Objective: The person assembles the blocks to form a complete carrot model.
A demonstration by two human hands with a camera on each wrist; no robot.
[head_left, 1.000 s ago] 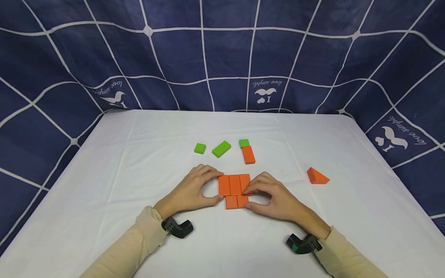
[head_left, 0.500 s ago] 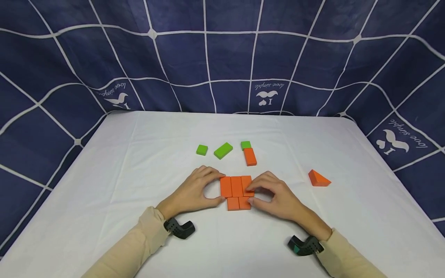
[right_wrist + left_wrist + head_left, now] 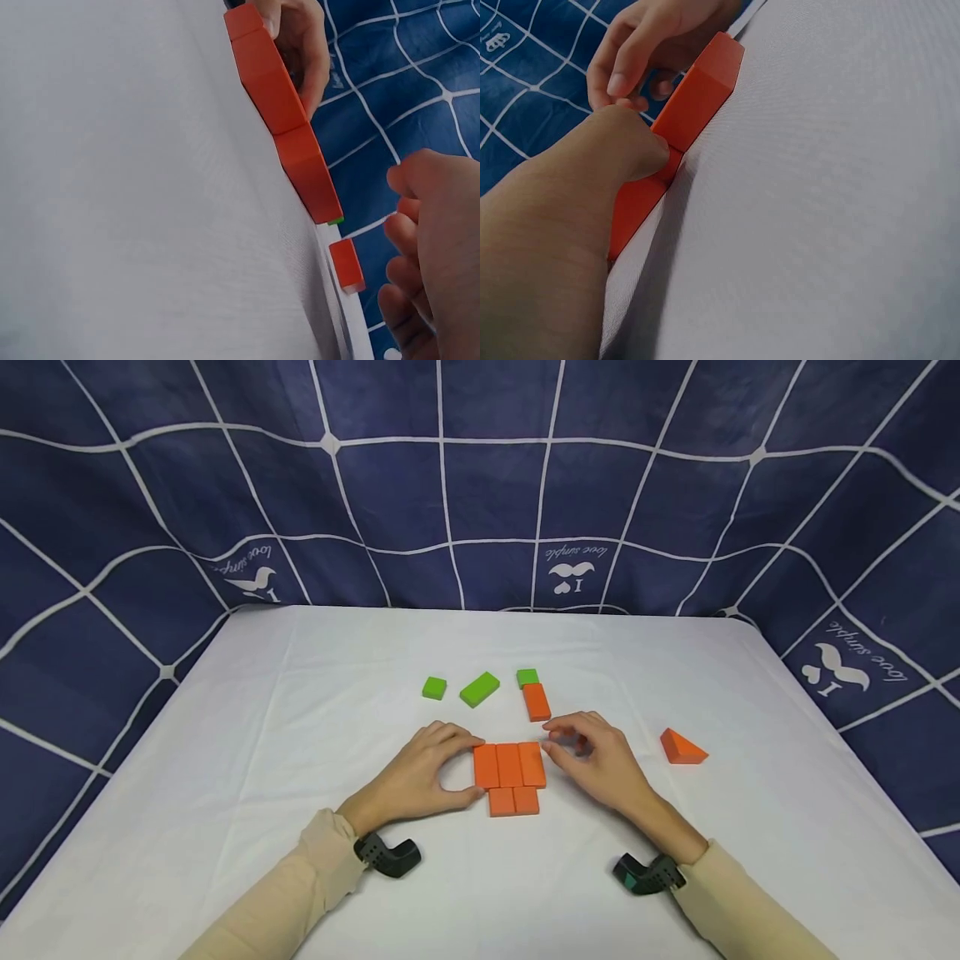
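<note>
Three upright orange blocks [image 3: 509, 766] lie side by side on the white table, with two shorter orange blocks [image 3: 514, 802] against their near ends. My left hand [image 3: 420, 768] holds the leftmost long block between forefinger and thumb, at its far and near ends. In the left wrist view the left thumb [image 3: 641, 150] covers part of the orange row. My right hand [image 3: 603, 760] is off the blocks, just right of the row, its fingers loosely bent with nothing in them. Past its fingertips lies a single orange block [image 3: 536, 702], touching a small green block [image 3: 527, 677].
Farther back lie a green square block [image 3: 434, 687] and a green oblong block [image 3: 480, 689]. An orange triangular block [image 3: 683, 747] stands to the right. A dark blue checked cloth [image 3: 487, 485] hangs behind the table [image 3: 337, 652].
My right hand has let go of the right side of the orange blocks and moved away from me, toward the single orange block. My left hand stays in place.
</note>
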